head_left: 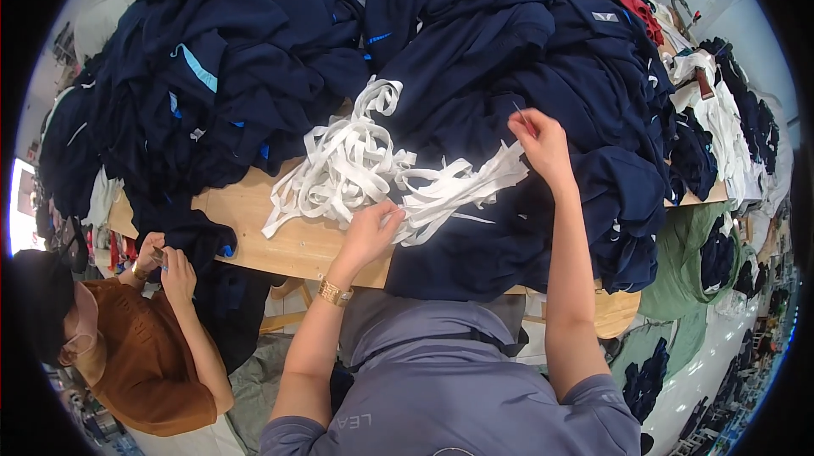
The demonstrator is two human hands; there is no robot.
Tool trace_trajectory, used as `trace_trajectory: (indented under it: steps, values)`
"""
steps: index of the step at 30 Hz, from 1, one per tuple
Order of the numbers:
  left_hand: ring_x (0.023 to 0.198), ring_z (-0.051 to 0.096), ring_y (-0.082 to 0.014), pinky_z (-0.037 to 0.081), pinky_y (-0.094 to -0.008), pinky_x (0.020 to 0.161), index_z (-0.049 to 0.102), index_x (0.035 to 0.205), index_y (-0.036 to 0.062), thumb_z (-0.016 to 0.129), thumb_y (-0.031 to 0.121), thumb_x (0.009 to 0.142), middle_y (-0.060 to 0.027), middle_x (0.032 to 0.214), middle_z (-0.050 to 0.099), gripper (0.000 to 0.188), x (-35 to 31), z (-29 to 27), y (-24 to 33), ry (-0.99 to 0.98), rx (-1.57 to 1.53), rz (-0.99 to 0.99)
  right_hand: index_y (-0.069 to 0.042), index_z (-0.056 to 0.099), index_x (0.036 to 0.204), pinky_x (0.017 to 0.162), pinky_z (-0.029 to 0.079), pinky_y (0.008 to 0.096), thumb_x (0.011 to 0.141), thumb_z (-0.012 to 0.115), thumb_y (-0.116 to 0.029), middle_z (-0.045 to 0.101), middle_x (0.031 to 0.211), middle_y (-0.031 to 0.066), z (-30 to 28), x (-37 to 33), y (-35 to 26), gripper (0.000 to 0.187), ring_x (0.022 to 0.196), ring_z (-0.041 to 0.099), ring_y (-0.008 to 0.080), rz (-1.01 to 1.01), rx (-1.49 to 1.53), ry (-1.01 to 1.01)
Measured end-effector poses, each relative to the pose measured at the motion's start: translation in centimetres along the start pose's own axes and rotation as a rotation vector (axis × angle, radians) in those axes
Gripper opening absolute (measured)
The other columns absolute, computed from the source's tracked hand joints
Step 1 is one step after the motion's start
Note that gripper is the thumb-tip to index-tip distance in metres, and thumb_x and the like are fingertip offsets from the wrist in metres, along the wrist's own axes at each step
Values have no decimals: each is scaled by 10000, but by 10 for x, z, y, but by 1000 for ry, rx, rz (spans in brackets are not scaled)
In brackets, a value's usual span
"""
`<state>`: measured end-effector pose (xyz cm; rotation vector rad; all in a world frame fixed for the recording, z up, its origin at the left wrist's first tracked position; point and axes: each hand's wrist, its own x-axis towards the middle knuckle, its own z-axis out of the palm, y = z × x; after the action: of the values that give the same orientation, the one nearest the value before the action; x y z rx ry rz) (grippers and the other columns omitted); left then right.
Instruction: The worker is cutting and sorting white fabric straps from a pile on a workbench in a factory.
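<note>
My left hand (371, 233) pinches the near end of a white fabric tape, at the edge of a bundle of cut white strips (445, 193). The strips fan out toward the right over navy cloth. My right hand (543, 146) is closed around a small red-handled tool (529, 126) with a thin metal point directed up and left; its exact kind is partly hidden by my fingers. This hand is just above the far right ends of the strips. Left of the bundle, a tangled heap of white tape (343, 163) sits on the wooden table (246, 206).
Large piles of navy garments (475, 49) cover the far side of the table and hang over its front edge. At the left, a co-worker in a brown top (157, 363) handles navy cloth (191, 235). Green fabric (691, 261) and white garments (721, 117) are at the right.
</note>
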<state>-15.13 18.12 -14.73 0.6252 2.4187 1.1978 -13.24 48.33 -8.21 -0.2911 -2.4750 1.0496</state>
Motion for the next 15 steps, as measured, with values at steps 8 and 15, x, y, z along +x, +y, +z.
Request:
trace_trajectory:
  steps: [8, 15]
  values:
    - [736, 607, -319, 454, -352, 668, 621, 884, -10, 555, 249, 850, -185, 778, 626, 269, 0, 2, -3, 34, -93, 8, -74, 615, 884, 655, 487, 407, 808, 610, -200, 635, 790, 156, 8, 102, -28, 147, 748, 607, 360, -157, -314, 233]
    - [756, 607, -322, 455, -351, 682, 614, 888, -7, 557, 251, 850, -184, 791, 628, 266, -8, 3, -9, 70, -101, -40, -14, 643, 755, 450, 328, 215, 865, 586, -325, 494, 536, -37, 45, 32, -58, 335, 494, 424, 21, 156, 502, -123]
